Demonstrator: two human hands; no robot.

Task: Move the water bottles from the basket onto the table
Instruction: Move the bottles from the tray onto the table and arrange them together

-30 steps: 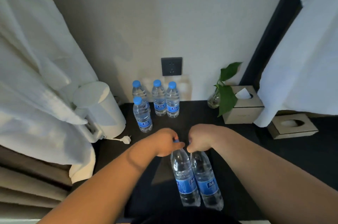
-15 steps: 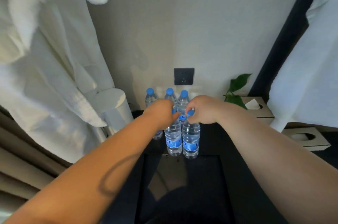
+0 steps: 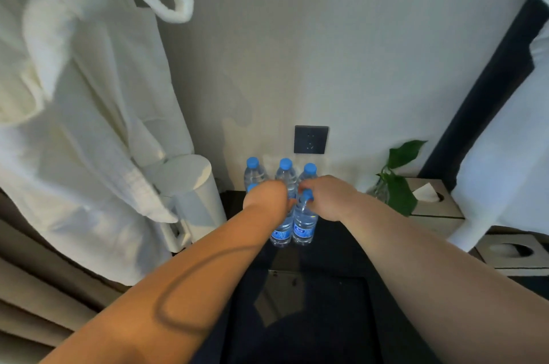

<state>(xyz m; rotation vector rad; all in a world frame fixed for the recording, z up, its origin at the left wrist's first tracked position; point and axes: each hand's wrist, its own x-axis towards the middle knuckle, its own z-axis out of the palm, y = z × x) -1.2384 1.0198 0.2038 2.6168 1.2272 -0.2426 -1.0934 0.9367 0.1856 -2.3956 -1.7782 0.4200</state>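
Observation:
Two clear water bottles with blue caps and blue labels stand side by side on the dark table (image 3: 341,244). My left hand (image 3: 267,195) grips the neck of the left bottle (image 3: 280,234), whose cap is hidden. My right hand (image 3: 328,197) pinches the top of the right bottle (image 3: 304,225). Three more bottles (image 3: 285,173) stand in a row against the wall behind them, and the cap of another bottle (image 3: 252,187) peeks out beside my left wrist. The basket is not in view.
A white kettle (image 3: 193,194) stands left of the bottles under a hanging white bathrobe (image 3: 74,126). A wall socket (image 3: 310,139) sits above the row. A green plant (image 3: 396,185) and two tissue boxes (image 3: 436,206) are on the right.
Both hands carried the two bottles from near my body forward to the back of the table, just in front of the row. The view tilted up.

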